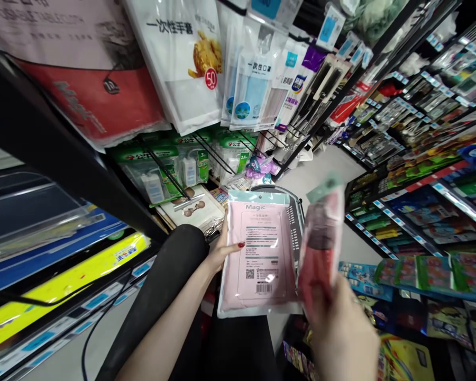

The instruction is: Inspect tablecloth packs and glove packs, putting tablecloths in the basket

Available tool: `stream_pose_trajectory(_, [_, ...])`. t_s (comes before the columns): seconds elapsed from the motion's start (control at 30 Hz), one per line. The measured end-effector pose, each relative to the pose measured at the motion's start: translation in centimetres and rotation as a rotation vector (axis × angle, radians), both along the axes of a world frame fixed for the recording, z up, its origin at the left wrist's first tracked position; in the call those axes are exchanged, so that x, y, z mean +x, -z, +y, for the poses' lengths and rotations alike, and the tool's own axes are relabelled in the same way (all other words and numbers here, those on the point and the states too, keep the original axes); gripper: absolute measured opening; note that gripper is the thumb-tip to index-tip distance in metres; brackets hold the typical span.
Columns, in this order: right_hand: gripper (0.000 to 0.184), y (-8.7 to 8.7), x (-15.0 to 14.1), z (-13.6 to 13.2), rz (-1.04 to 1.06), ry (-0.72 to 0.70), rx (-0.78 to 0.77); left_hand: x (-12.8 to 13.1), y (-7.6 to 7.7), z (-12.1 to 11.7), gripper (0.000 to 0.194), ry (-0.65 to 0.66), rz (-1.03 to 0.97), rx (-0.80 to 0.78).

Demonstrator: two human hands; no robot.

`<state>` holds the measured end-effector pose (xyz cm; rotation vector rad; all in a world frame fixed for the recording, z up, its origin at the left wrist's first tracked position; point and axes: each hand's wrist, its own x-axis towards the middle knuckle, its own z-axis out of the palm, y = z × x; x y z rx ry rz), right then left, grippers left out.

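Note:
My left hand (226, 248) grips a flat pink tablecloth package (267, 254) by its left side, thumb with a red nail on top. The package's back faces me, with "Magic", printed lines and a barcode. In my right hand (345, 328) is a second tablecloth package (321, 238), red and pink and tilted almost edge-on; hand and package are blurred by motion. Similar in look is the disposable tablecloth package (111, 90) hanging at the upper left. Behind the held packages stands a dark basket (297, 198), partly covered by them.
Disposable gloves (190, 100) and masks (252, 84) hang on rack hooks above. Bare metal hooks (210, 153) jut out over green-and-white packs (190, 166). A black rack post (63, 132) slants down at left. Snack shelves (440, 211) line the right, across a grey floor (337, 164).

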<state>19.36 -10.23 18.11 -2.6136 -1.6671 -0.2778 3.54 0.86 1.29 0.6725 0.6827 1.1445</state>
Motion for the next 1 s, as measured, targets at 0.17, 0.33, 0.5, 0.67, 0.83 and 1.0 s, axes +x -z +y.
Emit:
stream_pose_trajectory(0.17, [0.044,4.4,-8.5,2.7,-0.047,-0.157,-0.102,0.5,0.7,0.4,0.062,-0.082,0.306,0.162])
stream_pose_trajectory(0.33, [0.048,11.3,-12.0,2.9,0.314,-0.217,0.117,0.7,1.3,-0.1,0.053,0.063,-0.114,-0.245])
stream_pose_trajectory(0.5, [0.046,11.4,-10.8,1.7,0.577,-0.415,0.123,0.2,0.3,-0.5,0.047,0.015,-0.138,-0.374])
stream_pose_trajectory(0.67, [0.034,7.7,-3.4,3.3,0.665,-0.324,0.253,-0.4,0.0,-0.3,0.051,0.048,-0.231,-0.322])
stream_pose_trajectory(0.83, [0.045,10.2,3.4,4.2,0.995,-0.214,0.158,-0.7,0.4,-0.7,0.044,0.081,-0.253,-0.323])
stream_pose_trajectory(1.0, [0.043,12.4,4.0,3.6,1.068,-0.229,0.176,-0.7,0.6,-0.8,0.031,0.102,-0.251,-0.349])
